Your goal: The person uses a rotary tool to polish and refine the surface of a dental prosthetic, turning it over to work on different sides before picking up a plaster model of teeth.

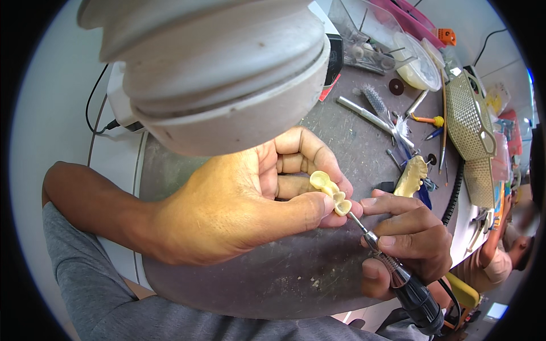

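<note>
Pale wall [62, 122] flanks grey worktop [250, 287] beneath left hand [242, 207]

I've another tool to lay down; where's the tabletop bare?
The tabletop from the left hand to the near edge, bar pale specks; also between that hand and the metal rod. Crowded: right side, around the dental cast and mesh basket.

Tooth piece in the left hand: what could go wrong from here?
The bit is close to the bare left hand, so a slip might nick it. The small tooth piece is held in a pinch, so it could twist loose if the bit catches.
</note>
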